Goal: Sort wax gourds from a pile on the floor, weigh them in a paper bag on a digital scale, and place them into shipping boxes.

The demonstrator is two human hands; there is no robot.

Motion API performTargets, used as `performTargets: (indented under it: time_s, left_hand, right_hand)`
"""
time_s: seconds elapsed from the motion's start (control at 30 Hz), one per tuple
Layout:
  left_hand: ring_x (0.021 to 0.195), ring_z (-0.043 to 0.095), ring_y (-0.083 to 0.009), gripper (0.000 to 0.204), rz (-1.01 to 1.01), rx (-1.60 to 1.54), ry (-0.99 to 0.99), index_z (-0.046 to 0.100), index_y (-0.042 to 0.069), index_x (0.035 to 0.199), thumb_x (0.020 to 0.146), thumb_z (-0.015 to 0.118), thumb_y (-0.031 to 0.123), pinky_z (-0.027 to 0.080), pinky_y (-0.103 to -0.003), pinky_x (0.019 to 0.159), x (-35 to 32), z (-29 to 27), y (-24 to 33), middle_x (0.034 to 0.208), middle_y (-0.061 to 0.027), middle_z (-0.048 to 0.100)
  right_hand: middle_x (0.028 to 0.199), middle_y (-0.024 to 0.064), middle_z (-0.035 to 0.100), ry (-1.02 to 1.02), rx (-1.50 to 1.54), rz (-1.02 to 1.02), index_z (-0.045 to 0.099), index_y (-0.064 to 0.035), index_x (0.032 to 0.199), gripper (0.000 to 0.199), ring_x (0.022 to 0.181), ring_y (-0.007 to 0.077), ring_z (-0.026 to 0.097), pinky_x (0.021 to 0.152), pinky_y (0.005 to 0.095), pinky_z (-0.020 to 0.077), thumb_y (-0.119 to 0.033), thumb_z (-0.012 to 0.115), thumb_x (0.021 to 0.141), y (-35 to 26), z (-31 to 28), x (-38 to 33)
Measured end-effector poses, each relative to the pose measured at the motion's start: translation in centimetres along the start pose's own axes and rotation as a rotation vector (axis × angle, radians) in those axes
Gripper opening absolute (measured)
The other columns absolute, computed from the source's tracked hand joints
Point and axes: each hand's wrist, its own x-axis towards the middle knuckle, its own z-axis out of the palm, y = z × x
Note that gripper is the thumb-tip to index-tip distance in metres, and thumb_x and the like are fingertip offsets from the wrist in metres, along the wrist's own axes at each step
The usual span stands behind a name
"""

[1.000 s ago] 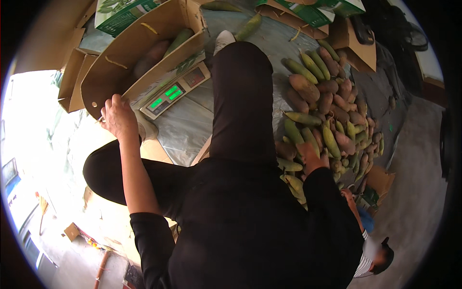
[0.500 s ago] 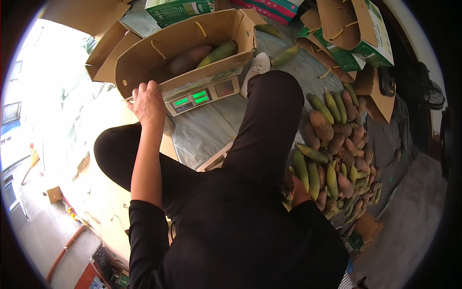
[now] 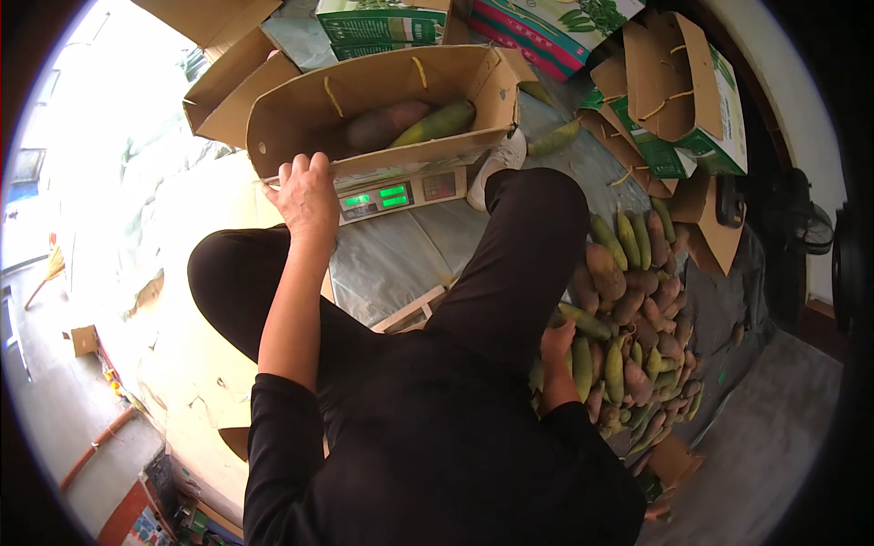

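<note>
My left hand grips the near rim of an open brown cardboard box that rests on a digital scale with green lit digits. Inside the box lie a reddish mango and a green mango. My right hand reaches down beside my right leg into a pile of green and reddish mangoes on the floor, its fingers closed around a green one. I sit with black-trousered legs spread on either side of the scale.
Several green-and-white printed cartons and flattened brown boxes stand behind and to the right of the scale. A grey plastic sheet covers the floor. A loose mango lies beside my white shoe.
The view has tilted toward the scale and box. My left hand stays on the box rim. My right hand remains in the mango pile.
</note>
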Motion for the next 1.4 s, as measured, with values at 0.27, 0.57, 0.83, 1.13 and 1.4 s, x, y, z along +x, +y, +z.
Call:
performTargets:
  time_s: [0.27, 0.57, 0.83, 1.13, 1.4]
  left_hand:
    - [0.093, 0.052, -0.0221, 0.004, -0.007, -0.051, -0.023, 0.055, 0.016, 0.081, 0.079, 0.058, 0.012, 0.029, -0.064, 0.095, -0.2, -0.3, -0.2, 0.086, 0.0005, 0.052]
    - [0.094, 0.052, -0.0221, 0.005, -0.012, -0.073, -0.04, 0.055, 0.016, 0.081, 0.08, 0.056, 0.011, 0.027, -0.065, 0.096, -0.1, -0.3, -0.2, 0.086, 0.0004, 0.052]
    - [0.094, 0.052, -0.0221, 0.004, 0.0, -0.056, -0.027, 0.055, 0.016, 0.081, 0.081, 0.056, 0.012, 0.028, -0.065, 0.095, -0.2, -0.1, -0.1, 0.086, 0.0002, 0.052]
    - [0.092, 0.053, -0.0222, 0.002, 0.039, -0.004, 0.006, 0.056, 0.016, 0.08, 0.081, 0.056, 0.018, 0.034, -0.062, 0.091, -0.8, -0.2, -0.3, 0.085, 0.0001, 0.053]
    - [0.096, 0.053, -0.0232, 0.01, 0.054, 0.031, -0.024, 0.056, 0.018, 0.084, 0.079, 0.062, 0.024, 0.038, -0.057, 0.086, -0.4, -0.2, -0.3, 0.09, 0.001, 0.055]
  right_hand:
    - [0.114, 0.0109, 0.051, 0.181, 0.618, -0.596, 0.048, -0.0004, 0.115, 0.067, 0.106, 0.0231, 0.048, 0.093, 0.0346, 0.0381, -0.007, 0.081, 0.057, -17.2, -16.0, 2.3]
    - [0.109, 0.0096, 0.054, -0.061, 0.836, -1.188, 0.05, -0.0023, 0.114, 0.063, 0.1, 0.0201, 0.054, 0.088, 0.0322, 0.0449, -0.01, 0.081, 0.059, -38.5, -24.1, -7.1]
    - [0.105, 0.0139, 0.058, -0.118, 0.212, -1.576, 0.058, -0.0104, 0.103, 0.058, 0.096, 0.0313, 0.056, 0.086, 0.0391, 0.0455, -0.022, 0.078, 0.05, -47.3, -10.8, -12.5]
    - [0.088, 0.0121, 0.066, -0.441, 0.251, -1.567, 0.064, -0.006, 0.099, 0.038, 0.081, 0.0226, 0.063, 0.075, 0.0324, 0.0505, -0.024, 0.072, 0.066, -49.2, -7.3, -13.4]
    - [0.092, 0.0066, 0.062, -0.537, 0.628, -1.148, 0.056, 0.0031, 0.106, 0.029, 0.084, 0.0113, 0.058, 0.073, 0.0247, 0.047, -0.012, 0.063, 0.083, -40.8, -20.5, -3.7]
